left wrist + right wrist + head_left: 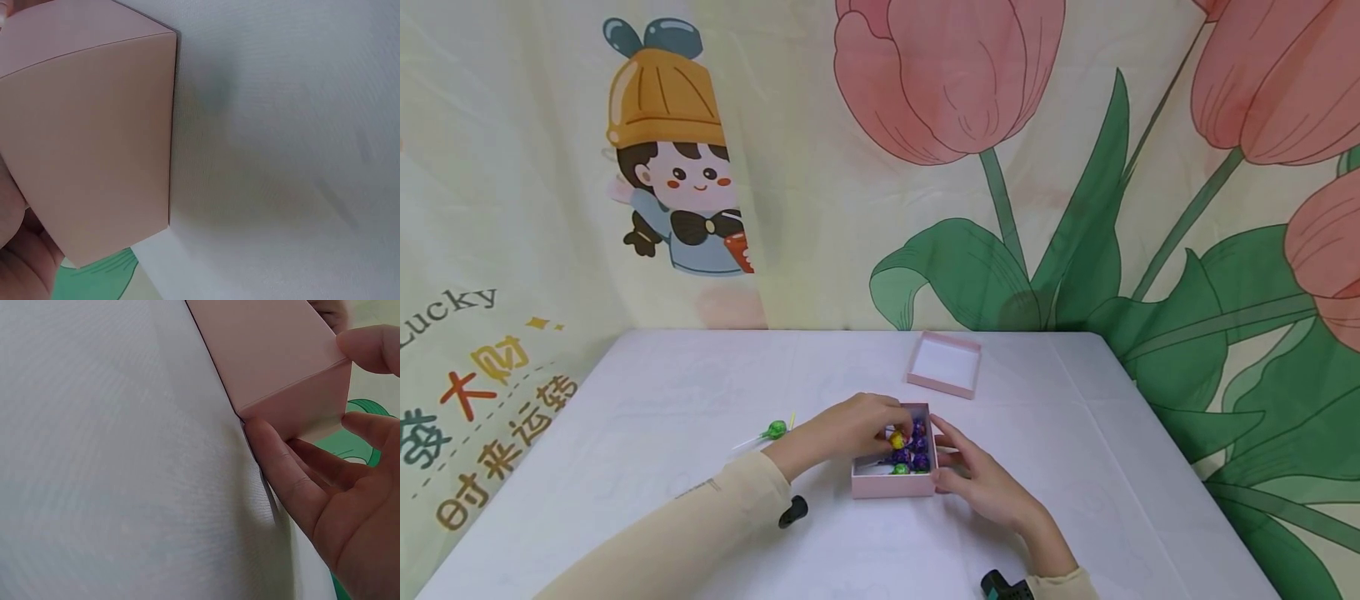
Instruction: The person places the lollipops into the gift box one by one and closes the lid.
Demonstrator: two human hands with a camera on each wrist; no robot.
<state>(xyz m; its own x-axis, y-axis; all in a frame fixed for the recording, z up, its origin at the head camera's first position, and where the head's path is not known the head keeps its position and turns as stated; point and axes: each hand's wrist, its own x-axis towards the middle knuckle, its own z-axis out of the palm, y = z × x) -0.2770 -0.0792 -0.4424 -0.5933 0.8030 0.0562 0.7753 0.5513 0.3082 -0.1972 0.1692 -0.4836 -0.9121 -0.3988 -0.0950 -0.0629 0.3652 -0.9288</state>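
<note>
A pink open box [891, 486] stands on the table, holding several wrapped lollipops in purple [919, 461] and green [899, 469]. My left hand [861, 421] reaches over its left wall, fingers curled down inside, pinching a yellow lollipop [896, 439]; its stick is mostly hidden. Against the box's right wall rests my right hand [973, 471], with fingers extended and nothing gripped. The right wrist view shows those fingers [290, 472] touching the box's pink side [300, 409]. In the left wrist view the box wall [87, 156] covers most of the left hand [25, 262].
Behind the box lies its pink lid [943, 364], white inside facing up. A green lollipop [775, 429] lies left of the box, partly behind my left forearm. The white-covered table [1045, 400] ends at a printed cloth backdrop [805, 167].
</note>
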